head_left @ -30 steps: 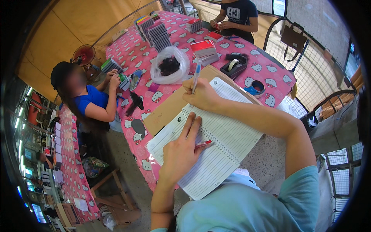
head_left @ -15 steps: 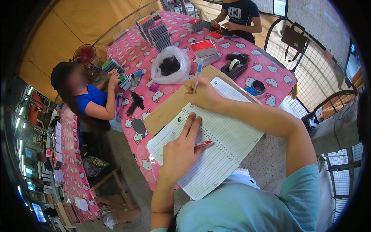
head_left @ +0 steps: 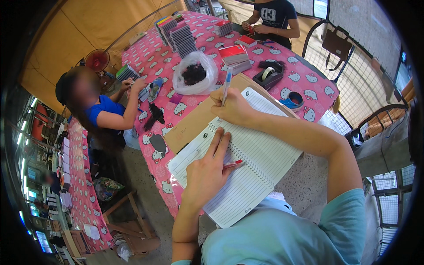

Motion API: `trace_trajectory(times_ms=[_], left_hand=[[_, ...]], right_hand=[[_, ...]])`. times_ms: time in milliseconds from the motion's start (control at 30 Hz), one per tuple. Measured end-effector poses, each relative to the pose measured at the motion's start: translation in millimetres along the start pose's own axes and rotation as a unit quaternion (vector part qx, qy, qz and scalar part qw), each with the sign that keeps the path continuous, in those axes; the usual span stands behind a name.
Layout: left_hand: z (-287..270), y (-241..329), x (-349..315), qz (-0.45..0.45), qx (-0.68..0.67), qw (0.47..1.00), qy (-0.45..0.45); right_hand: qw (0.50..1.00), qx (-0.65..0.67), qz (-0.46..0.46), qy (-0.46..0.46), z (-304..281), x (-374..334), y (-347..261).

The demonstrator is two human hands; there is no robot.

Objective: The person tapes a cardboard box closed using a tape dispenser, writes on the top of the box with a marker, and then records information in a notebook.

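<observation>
A: Hands?
B: I see the left hand (head_left: 207, 170) flat on the white lined spiral notebook (head_left: 240, 161), red pen (head_left: 232, 164) under its fingers. Right hand (head_left: 232, 107) grips a blue pen (head_left: 226, 85) upright.
A: Notebook where?
B: On the brown cardboard sheet (head_left: 198, 119), pink patterned table (head_left: 157, 62).

Tablecloth (head_left: 309, 95): pink, printed with white cartoon cats
Notebook (head_left: 260, 163): white, ruled pages
Pen on notebook (head_left: 232, 164): red
Pen in right hand (head_left: 226, 86): blue and white
Board under notebook (head_left: 194, 123): brown
Tape dispenser (head_left: 268, 75): black
Fan (head_left: 97, 59): red
</observation>
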State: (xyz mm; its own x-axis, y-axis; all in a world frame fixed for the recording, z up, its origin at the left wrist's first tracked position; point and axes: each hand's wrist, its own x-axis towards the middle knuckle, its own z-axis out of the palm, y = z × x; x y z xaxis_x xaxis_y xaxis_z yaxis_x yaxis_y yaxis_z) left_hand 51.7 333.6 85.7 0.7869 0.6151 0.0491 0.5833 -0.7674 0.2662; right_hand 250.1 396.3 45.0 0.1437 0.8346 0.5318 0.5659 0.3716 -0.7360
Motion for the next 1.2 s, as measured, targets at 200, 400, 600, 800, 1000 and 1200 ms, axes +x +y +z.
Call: trace_trajectory(times_ms=[200,400,600,800,1000,1200], left_hand=[[0.9,-0.4,-0.6,0.003,0.003,1.0,0.007],[0.3,0.4,-0.2,0.0,0.006,1.0,0.007],[0.9,0.2,-0.5,-0.004,-0.002,1.0,0.006],[1.2,-0.8,-0.3,0.0,0.001,1.0,0.012],[7.7,-5.2,-0.8,0.026,-0.006,0.999,0.042],[3.8,-0.7,-0.4,0.003,0.002,1.0,0.022]], right_hand=[[1.0,0.022,-0.005,0.004,0.4,-1.0,-1.3],[1.0,0.019,-0.008,0.002,0.0,-0.5,1.3],[0.999,0.033,0.022,0.019,-3.7,0.7,2.2],[0.999,0.048,0.021,0.011,-4.7,1.4,1.2],[0.998,0.048,0.036,-0.012,-6.7,1.4,3.5],[1.0,0.03,-0.009,0.004,-2.7,1.0,7.4]])
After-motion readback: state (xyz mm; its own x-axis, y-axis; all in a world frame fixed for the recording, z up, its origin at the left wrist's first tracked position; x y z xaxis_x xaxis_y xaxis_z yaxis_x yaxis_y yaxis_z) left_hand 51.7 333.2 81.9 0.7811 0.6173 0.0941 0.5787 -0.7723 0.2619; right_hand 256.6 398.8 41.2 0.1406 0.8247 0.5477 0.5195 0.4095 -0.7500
